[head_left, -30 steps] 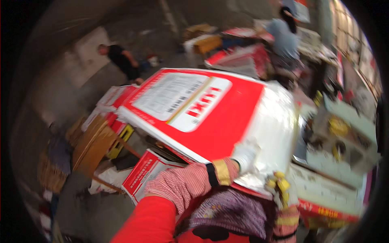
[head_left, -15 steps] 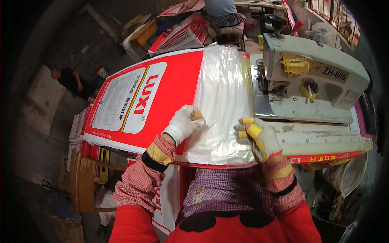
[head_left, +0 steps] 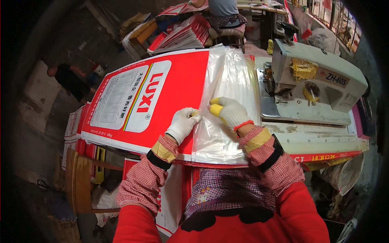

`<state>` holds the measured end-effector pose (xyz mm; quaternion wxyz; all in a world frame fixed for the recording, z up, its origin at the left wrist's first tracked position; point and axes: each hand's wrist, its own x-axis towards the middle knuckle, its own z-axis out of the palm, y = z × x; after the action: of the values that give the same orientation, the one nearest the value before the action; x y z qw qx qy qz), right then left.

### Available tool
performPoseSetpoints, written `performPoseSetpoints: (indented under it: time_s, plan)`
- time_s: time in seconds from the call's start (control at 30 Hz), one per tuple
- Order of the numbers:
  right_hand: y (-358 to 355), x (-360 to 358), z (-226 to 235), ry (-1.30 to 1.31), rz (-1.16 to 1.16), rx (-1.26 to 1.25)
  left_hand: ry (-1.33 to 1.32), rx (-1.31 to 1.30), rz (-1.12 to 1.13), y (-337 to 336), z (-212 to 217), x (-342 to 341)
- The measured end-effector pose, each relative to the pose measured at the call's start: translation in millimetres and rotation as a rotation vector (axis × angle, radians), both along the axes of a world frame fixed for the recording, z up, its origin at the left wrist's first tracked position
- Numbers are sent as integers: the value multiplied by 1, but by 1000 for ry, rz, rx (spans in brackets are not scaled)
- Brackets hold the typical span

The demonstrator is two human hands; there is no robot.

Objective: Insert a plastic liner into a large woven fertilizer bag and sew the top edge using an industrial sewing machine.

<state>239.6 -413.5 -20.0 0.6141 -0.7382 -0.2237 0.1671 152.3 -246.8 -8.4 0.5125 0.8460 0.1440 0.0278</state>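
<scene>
A stack of red and white printed woven sacks [head_left: 125,91] lies across the table, with layers of clear plastic liner [head_left: 239,81] spread at its right end. My left hand [head_left: 183,124], in a white glove with a taped cuff, is closed, thumb and fingers pinching at the left edge of the liner. Just right of it, my right hand [head_left: 233,112], gloved with yellow tape on the fingers, reaches left over the plastic. Its fingers are curled together on a liner layer; their exact grip is partly hidden. One plastic layer overlaps the red sack face.
A grey-white sewing machine [head_left: 320,81] stands right of the plastic on its bed. Beyond the table are a fanned sack pile [head_left: 190,34] and a seated person [head_left: 223,12]. Another person [head_left: 69,81] bends at far left. A wooden chair [head_left: 79,180] stands at lower left.
My right hand has moved left from the liner's right side to near my left hand. A plastic layer has shifted left over the sack. The left hand has stayed about in place.
</scene>
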Motion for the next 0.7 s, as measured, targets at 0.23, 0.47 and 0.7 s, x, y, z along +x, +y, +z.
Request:
performPoseSetpoints:
  time_s: [0.23, 0.47, 0.7]
  plan:
    - [0, -10, 23, -196, 124, -589, -60, 44, 27, 18, 15, -4]
    - [6, -15, 33, -415, -162, -245, -115, 140, -6, 16, 27, 0]
    - [25, -18, 23, -160, 153, -338, 62, -185, -72, 11, 37, 7]
